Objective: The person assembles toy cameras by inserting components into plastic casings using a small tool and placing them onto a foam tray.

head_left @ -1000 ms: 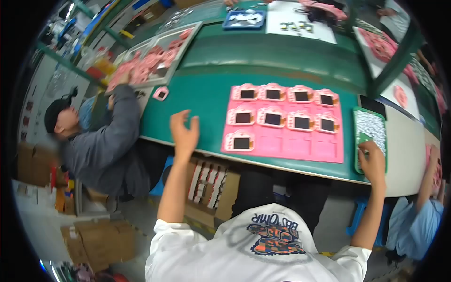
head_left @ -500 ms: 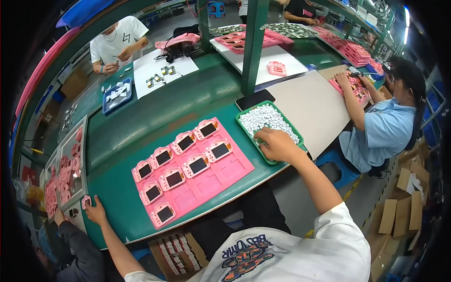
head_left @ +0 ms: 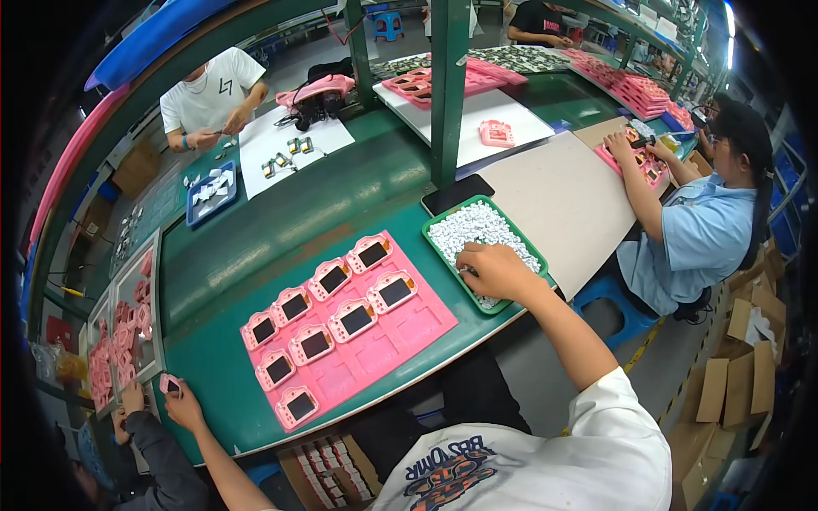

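My left hand (head_left: pixel 185 409) is at the table's left edge, its fingers closed on a small pink device (head_left: pixel 170 384) with a dark screen. Over the green tray (head_left: pixel 440 249), my right hand (head_left: pixel 497 271) has its fingertips pinched among small white parts (head_left: pixel 471 223); whatever is between them is too small to make out. Between my hands lies a pink foam tray (head_left: pixel 433 317). Several pink game-console-like casings with dark screens, such as this pink casing (head_left: pixel 353 320), sit in its slots, and a few slots hold nothing.
A black phone (head_left: pixel 457 196) lies behind the green tray. A green post (head_left: pixel 448 102) rises behind it. On the left, a framed bin (head_left: pixel 159 324) holds pink casings beside another person's dark sleeve (head_left: pixel 166 451). A co-worker in blue (head_left: pixel 711 230) works at the right.
My right hand has shifted slightly within the green tray and its fingertips have drawn together. My left hand still holds the pink device, now turned a little. The whole view has shifted slightly.
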Available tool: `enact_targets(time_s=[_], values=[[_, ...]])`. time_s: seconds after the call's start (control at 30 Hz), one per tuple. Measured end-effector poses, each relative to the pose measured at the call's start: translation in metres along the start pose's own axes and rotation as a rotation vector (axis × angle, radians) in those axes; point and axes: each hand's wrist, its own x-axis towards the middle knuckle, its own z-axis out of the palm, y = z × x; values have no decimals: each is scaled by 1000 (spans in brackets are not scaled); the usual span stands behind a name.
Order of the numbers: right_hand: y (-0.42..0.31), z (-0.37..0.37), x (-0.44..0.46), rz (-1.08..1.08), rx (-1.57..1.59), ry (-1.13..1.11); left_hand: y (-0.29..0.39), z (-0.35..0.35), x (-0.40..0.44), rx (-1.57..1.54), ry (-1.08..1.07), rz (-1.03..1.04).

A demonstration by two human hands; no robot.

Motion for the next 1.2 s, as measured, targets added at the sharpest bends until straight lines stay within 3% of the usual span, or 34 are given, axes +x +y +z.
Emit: enact_targets(time_s=[0.17,0.3,0.53,0.8,0.87,0.97,1.17,1.2], values=[[1,1,3,30,-33,22,-1,-11,-23,-59,41,-46],[0,-1,-1,45,-60,7,-17,-14,-40,-78,-53,67],[0,-12,2,25,-44,-51,2,-44,-75,-394,36,343],[8,4,14,47,73,-72,126,-149,-138,-451,171,917],[3,2,11,38,171,-6,165,-181,-161,-491,100,987],[-3,0,7,31,223,22,213,-205,-187,-509,210,1153],[-16,-17,-4,-26,222,246,257,-214,-222,-616,248,1318],[-27,-34,-9,-51,379,256,263,-216,-226,-615,241,1348]])
